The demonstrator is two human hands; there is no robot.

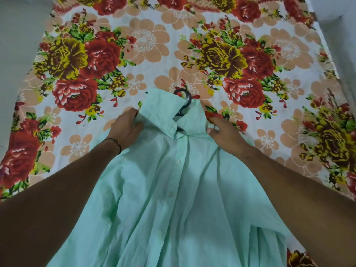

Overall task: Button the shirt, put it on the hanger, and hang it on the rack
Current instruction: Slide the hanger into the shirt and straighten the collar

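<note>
One floral bed [77, 151] carries a mint shirt [173, 189], front up, placket buttoned. Left grip [125, 130] clutches cloth beside the collar; right grip [224, 132] pinches the opposite shoulder. Between them a black hanger [188, 99] pokes from the collar.

Nothing to read from here, not a word, label, brand or number. The shirt [173, 189] shows plain cloth and the sheet [144, 45] carries only printed flowers.
</note>
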